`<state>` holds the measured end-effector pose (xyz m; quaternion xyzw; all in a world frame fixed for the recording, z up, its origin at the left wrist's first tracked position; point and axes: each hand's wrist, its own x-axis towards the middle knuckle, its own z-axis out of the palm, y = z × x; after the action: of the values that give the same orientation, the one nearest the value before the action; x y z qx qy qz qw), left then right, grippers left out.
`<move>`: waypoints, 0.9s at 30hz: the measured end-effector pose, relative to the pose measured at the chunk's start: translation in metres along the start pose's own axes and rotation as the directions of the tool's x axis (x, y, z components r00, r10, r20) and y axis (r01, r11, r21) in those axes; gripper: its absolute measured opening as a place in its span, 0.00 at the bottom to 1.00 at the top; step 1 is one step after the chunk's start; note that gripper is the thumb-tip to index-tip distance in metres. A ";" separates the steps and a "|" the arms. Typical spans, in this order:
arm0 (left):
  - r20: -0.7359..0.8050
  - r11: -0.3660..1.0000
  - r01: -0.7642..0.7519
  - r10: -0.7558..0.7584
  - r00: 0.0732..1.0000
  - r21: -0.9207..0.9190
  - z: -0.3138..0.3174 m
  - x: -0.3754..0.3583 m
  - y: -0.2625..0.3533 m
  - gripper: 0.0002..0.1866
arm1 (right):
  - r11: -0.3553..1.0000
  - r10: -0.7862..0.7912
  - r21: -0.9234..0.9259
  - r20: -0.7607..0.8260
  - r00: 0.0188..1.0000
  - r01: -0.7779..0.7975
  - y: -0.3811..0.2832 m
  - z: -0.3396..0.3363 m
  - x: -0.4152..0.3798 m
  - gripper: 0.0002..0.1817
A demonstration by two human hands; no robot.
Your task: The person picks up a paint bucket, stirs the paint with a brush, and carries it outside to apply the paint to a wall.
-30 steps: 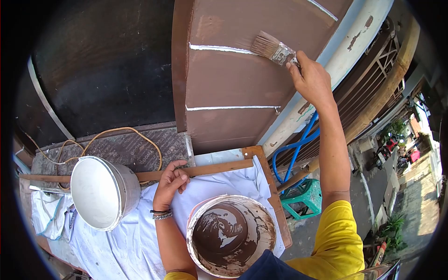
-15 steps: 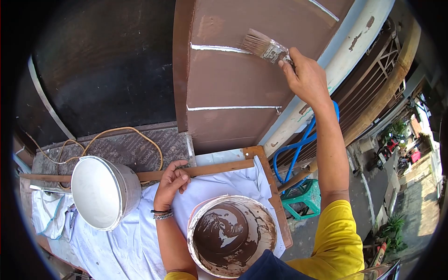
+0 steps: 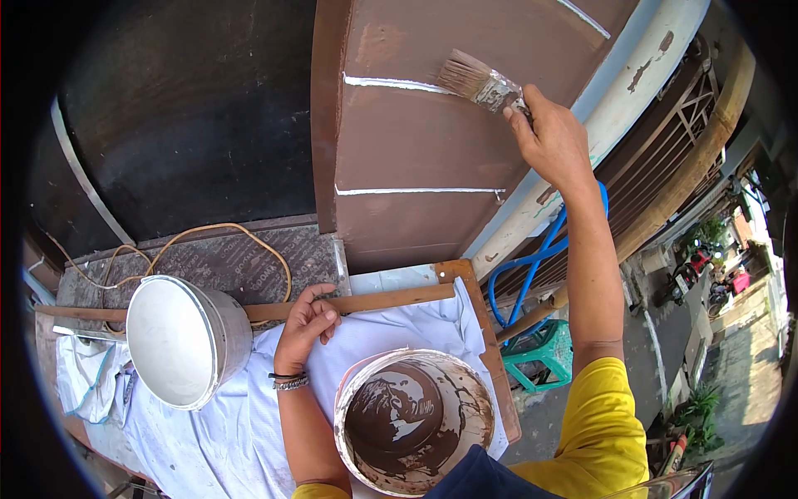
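A paintbrush [image 3: 482, 81] is gripped by its handle in my right hand [image 3: 553, 137]. Its brown-stained bristles lie against or very close to the brown wall [image 3: 424, 141], by the right end of a white line [image 3: 391, 83]. My left hand [image 3: 303, 333] rests by a wooden strip [image 3: 399, 298], fingers loosely curled and apart, with nothing visible in them. Below and to its right stands a paint-smeared bucket [image 3: 478, 399] with brown paint at the bottom. Pale cloth [image 3: 216, 441] lies under the left forearm.
A white bucket [image 3: 233, 328] stands tilted in view at the left, near an orange cable [image 3: 249, 233]. Blue tubing [image 3: 532, 262] and a green stool [image 3: 544, 358] are to the right, beside a pale round pipe [image 3: 615, 108]. A dark panel [image 3: 199, 108] fills the upper left.
My right hand and the paintbrush have shifted slightly right in view, and the wall has shifted slightly too. My left hand has stayed put.
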<state>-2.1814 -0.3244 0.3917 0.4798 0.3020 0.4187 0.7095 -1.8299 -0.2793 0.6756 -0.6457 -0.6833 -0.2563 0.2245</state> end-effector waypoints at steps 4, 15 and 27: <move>-0.002 1.000 0.000 0.000 1.000 -0.006 0.000 0.000 -0.001 0.26 | 0.998 -0.052 -0.030 -0.057 0.997 0.050 0.002 0.005 0.001 0.12; 0.001 1.000 0.001 -0.001 1.000 -0.005 -0.001 0.001 -0.001 0.27 | 0.985 -0.155 -0.105 -0.179 0.972 0.138 0.005 0.014 -0.005 0.09; 0.001 1.000 0.002 -0.002 1.000 0.001 0.000 0.000 0.000 0.26 | 0.992 -0.104 -0.095 -0.177 0.979 0.088 0.009 0.012 -0.010 0.09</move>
<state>-2.1817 -0.3245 0.3912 0.4800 0.3025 0.4178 0.7096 -1.8196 -0.2786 0.6607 -0.5950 -0.6787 -0.3538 0.2451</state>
